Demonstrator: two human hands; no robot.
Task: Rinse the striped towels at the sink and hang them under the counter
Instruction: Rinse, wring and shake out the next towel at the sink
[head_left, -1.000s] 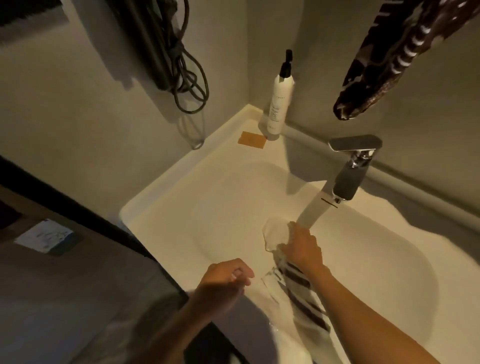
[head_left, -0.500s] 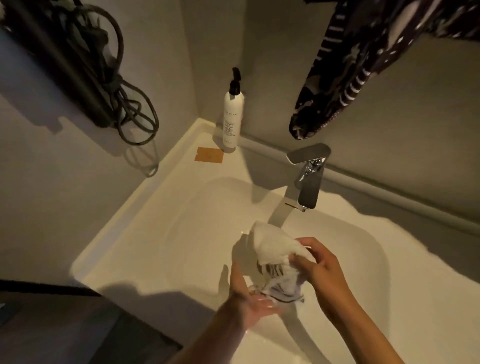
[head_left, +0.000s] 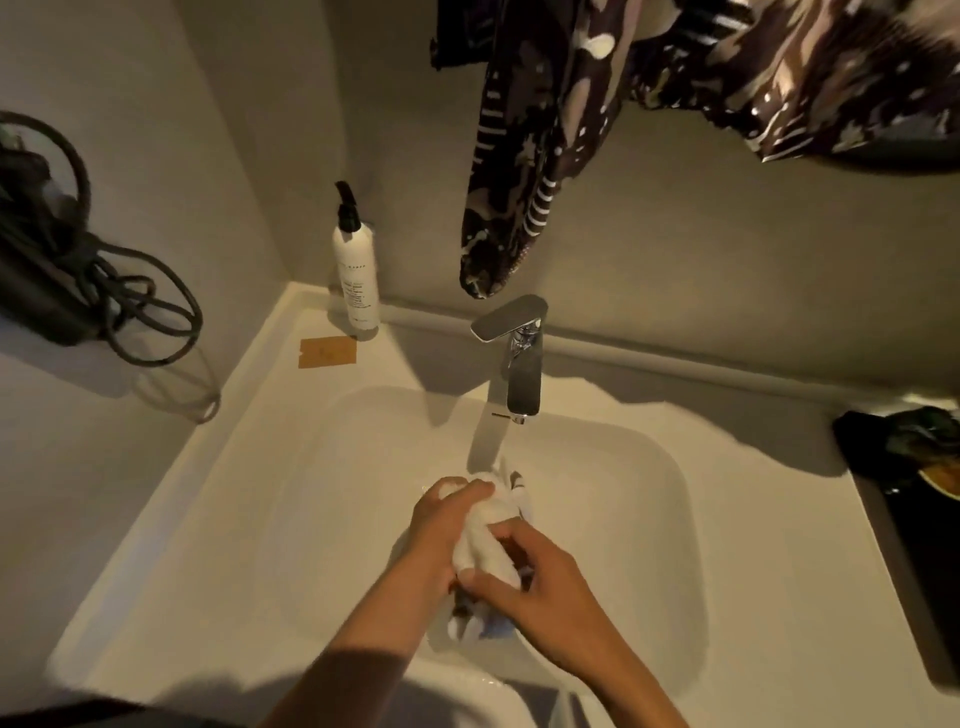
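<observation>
towel (head_left: 485, 540) in both hands, under faucet (head_left: 522, 384)

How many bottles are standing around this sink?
1. A white pump bottle with a black top stands at the back left corner of the sink, beside a small brown card. The dark clutter at the right edge could hide more.

Bare forearms and hands (no sleeves, no jewellery).

Home bathroom: white sink (head_left: 597, 415), chrome faucet (head_left: 519, 358), pump bottle (head_left: 357, 275), hanging patterned garment (head_left: 524, 156).
</observation>
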